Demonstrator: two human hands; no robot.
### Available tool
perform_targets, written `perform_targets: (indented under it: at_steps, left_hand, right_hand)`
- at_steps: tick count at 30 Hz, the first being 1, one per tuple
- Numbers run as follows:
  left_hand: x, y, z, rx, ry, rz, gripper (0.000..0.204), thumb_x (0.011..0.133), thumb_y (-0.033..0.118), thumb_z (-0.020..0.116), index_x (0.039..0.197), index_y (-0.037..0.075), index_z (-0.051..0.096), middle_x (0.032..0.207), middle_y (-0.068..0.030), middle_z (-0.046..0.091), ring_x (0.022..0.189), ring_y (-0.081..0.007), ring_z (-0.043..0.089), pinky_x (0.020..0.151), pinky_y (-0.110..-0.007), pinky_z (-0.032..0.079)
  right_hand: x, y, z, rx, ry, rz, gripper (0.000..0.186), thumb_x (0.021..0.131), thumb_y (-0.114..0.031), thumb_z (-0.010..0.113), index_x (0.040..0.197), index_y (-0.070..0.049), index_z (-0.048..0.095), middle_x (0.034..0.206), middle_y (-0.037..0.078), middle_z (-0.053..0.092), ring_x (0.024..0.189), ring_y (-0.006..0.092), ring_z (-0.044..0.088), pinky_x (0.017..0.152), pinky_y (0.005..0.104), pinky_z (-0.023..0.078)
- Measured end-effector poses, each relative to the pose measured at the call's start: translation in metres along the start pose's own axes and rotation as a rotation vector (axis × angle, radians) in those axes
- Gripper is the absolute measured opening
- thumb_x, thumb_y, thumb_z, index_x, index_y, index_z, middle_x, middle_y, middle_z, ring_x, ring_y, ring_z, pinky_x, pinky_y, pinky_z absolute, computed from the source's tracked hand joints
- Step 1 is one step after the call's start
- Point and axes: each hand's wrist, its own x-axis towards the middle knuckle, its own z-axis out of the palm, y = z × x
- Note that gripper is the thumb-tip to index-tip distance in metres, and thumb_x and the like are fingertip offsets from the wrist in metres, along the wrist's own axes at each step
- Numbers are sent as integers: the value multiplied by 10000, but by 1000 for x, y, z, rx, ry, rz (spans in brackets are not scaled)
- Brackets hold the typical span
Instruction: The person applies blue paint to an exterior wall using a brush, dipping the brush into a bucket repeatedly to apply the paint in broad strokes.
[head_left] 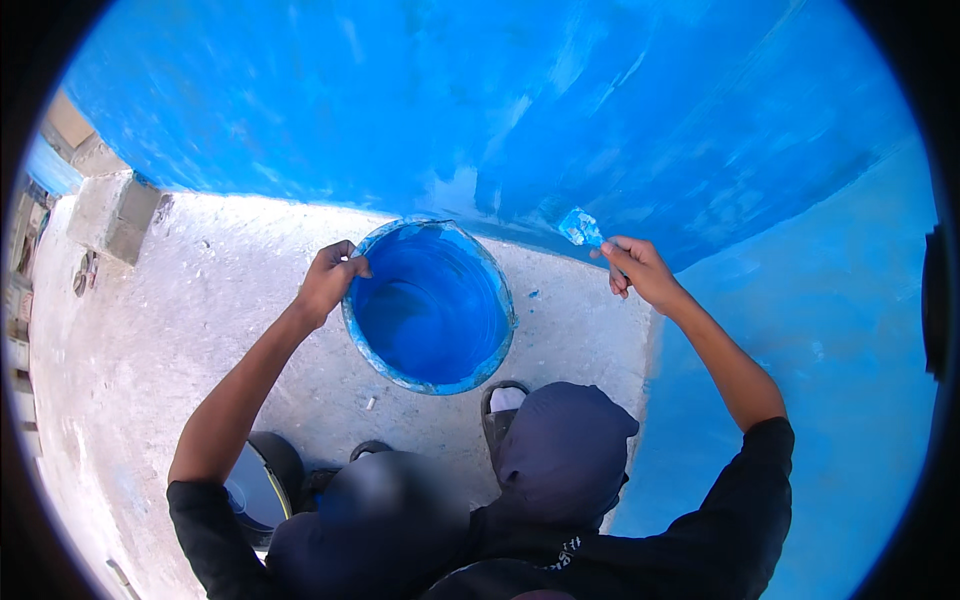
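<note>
My left hand grips the left rim of a round bucket, whose inside is coated with blue paint. Between the fingers of my right hand is a paintbrush, its head smeared with pale and bright blue. The brush's bristles meet the low part of the blue wall, just above the floor line. Lighter, patchy streaks show on the wall near the brush. The bucket is tilted a little toward me and stands close to the wall's foot.
On my right a second blue wall meets the first at a corner. Pale concrete floor lies below, with concrete blocks at the far left. Beside my left elbow is a round dark-rimmed container. My sandalled foot is near the bucket.
</note>
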Motion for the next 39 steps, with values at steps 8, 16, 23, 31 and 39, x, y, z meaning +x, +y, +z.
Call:
perform_targets:
  at_steps: [8,16,23,31,39]
  left_hand:
    - [20,-51,18,-52,-64,4,89,784,99,621,767,27,572,692,-70,638,600,-99,536,539,-261,403]
    - [29,-79,35,-62,-78,-11,76,783,84,598,795,12,574,706,-102,653,633,-134,579,584,-279,444]
    - [31,-92,42,-51,-54,10,94,763,92,604,781,4,577,685,-103,642,627,-140,579,584,-291,443]
    - [34,-100,53,-60,31,60,125,740,102,627,769,0,560,613,-77,591,552,-124,514,520,-294,401]
    - [22,-99,58,40,110,39,173,746,154,623,778,6,540,580,-90,551,532,-135,483,511,-323,393]
  right_hand:
    - [74,76,63,311,577,-226,381,1030,-347,495,1083,9,620,523,-24,377,436,79,418,398,252,347]
    - [109,193,137,534,614,277,384,1026,-328,492,1126,18,628,544,1,437,445,129,516,411,280,429]
    - [94,70,120,670,729,65,381,1020,-305,512,1091,52,624,556,-3,447,495,139,546,447,289,455]
    - [91,50,117,588,721,-321,424,1032,-342,485,1168,47,584,544,-7,403,451,129,486,416,294,418]
    - [111,190,132,695,619,432,405,1020,-317,513,1153,52,615,579,1,461,517,136,563,481,283,509]
